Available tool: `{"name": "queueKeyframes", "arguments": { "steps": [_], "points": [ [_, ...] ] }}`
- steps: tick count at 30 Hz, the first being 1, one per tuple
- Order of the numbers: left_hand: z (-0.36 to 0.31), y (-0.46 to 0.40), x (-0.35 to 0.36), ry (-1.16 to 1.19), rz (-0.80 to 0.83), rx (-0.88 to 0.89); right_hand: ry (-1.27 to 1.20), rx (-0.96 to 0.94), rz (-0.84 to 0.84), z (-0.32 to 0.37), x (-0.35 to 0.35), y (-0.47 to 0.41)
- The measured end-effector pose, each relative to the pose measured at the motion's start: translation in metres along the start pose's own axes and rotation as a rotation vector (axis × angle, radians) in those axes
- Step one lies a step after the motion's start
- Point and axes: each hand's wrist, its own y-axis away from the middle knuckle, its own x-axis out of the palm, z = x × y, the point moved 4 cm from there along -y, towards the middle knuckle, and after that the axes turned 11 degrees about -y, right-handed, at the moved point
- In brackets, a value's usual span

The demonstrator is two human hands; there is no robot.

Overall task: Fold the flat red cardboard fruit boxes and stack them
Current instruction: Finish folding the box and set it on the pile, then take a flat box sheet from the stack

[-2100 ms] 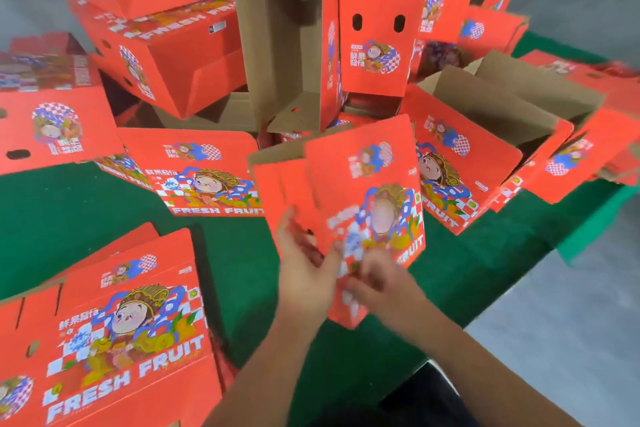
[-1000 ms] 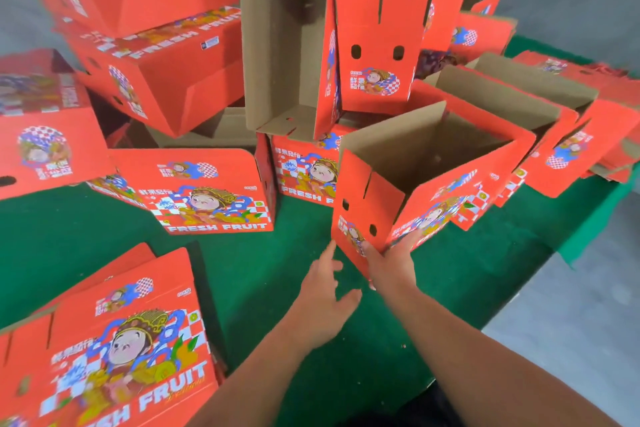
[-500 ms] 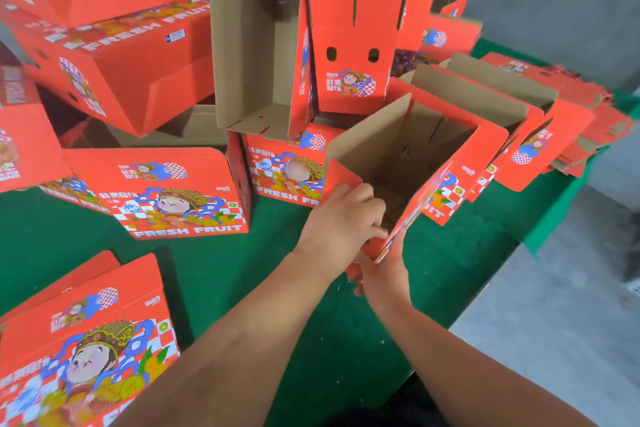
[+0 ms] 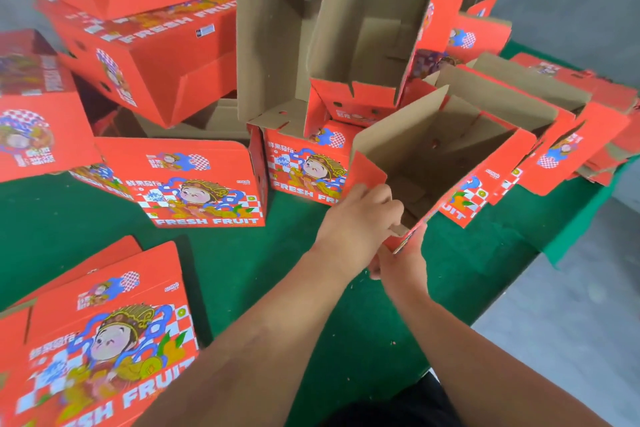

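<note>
Two seconds earlier, held flat between both hands; since then popped open into a brown-lined tube, resting tilted on the green table (image 4: 277,270) against the open boxes behind. Left hand (image 4: 360,218) curled over the near red flap of the box (image 4: 460,156), fingers hooked inside, apparently tucking it inward. Right hand (image 4: 398,263) underneath at the low corner, propping it; fingers mostly hidden, grip unclear. Bottom probably half closed; stacking yet to come, with the flat blanks (image 4: 104,340) waiting at near left
</note>
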Motion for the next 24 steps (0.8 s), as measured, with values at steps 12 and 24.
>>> {"name": "queueKeyframes", "arguments": {
  "steps": [12,24],
  "points": [
    [0.013,0.02,0.015,0.166,0.093,-0.14,0.178,0.025,-0.104,0.005,-0.023,-0.072],
    [0.063,0.069,0.077,0.753,0.294,-0.657,-0.308,0.564,0.078,-0.005,0.053,-0.007]
  ]
}}
